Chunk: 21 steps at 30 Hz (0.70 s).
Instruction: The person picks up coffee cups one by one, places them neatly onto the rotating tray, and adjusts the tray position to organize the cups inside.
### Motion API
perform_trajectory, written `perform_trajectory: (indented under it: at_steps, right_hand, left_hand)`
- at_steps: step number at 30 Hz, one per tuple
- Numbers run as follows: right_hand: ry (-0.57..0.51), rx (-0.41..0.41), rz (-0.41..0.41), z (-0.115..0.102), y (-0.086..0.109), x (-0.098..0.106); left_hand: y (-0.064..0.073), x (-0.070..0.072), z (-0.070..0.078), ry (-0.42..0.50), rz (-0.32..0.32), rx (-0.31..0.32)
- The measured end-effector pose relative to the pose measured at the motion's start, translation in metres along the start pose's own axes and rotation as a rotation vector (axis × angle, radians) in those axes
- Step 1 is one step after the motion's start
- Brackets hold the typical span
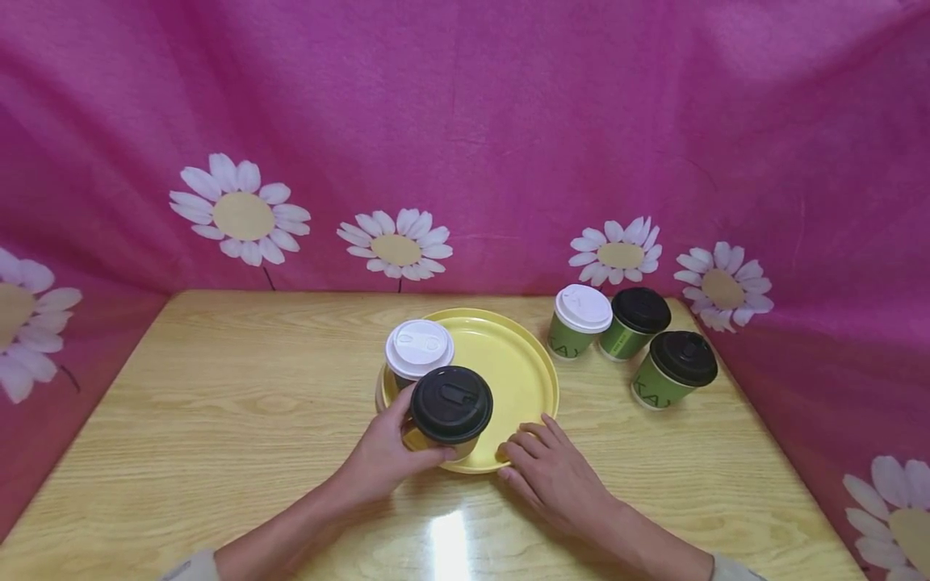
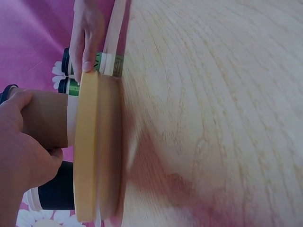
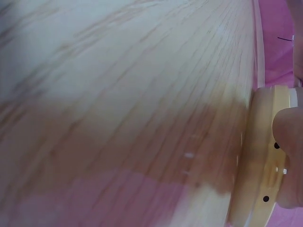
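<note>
My left hand (image 1: 388,452) grips a brown paper cup (image 2: 46,116) with a black lid (image 1: 452,403), upright at the near left of a round yellow tray (image 1: 508,355). Whether the cup's base touches the tray is hidden behind the rim. Just beyond it, a dark cup (image 2: 57,187) with a white lid (image 1: 419,347) stands on the tray's left side. At the tray's near right rim, my right hand (image 1: 555,476) pinches the edge, its fingers over the inner side and its thumb outside.
Right of the tray stand three green cups: a white-lidded cup (image 1: 569,337), a black-lidded cup (image 1: 621,335) behind, and another black-lidded cup (image 1: 657,383) nearer. A brownish round base (image 2: 110,146) lies under the tray on the wooden table (image 1: 240,387). Pink flowered cloth (image 1: 494,145) surrounds the table.
</note>
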State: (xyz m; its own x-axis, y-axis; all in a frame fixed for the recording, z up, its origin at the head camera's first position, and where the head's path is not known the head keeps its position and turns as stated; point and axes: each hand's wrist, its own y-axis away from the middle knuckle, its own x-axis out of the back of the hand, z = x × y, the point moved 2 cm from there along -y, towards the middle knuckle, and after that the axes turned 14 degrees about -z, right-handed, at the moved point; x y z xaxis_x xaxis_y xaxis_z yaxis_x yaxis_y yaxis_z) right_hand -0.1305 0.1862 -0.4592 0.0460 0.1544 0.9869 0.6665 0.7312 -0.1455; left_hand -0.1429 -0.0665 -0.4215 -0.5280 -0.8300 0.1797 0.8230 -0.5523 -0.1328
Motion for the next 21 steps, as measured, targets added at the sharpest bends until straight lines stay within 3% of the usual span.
perform_trajectory:
  at_steps: [14, 21]
  right_hand:
    - [-0.014, -0.027, -0.041, -0.0014, -0.0005, 0.0017]
    - [-0.011, -0.017, -0.025, -0.0008, -0.0011, 0.0011]
  left_hand:
    - [-0.0069, -0.0069, -0.0088, 0.004, -0.003, 0.021]
    - [-0.0089, -0.0073, -0.0079, -0.018, 0.015, 0.073]
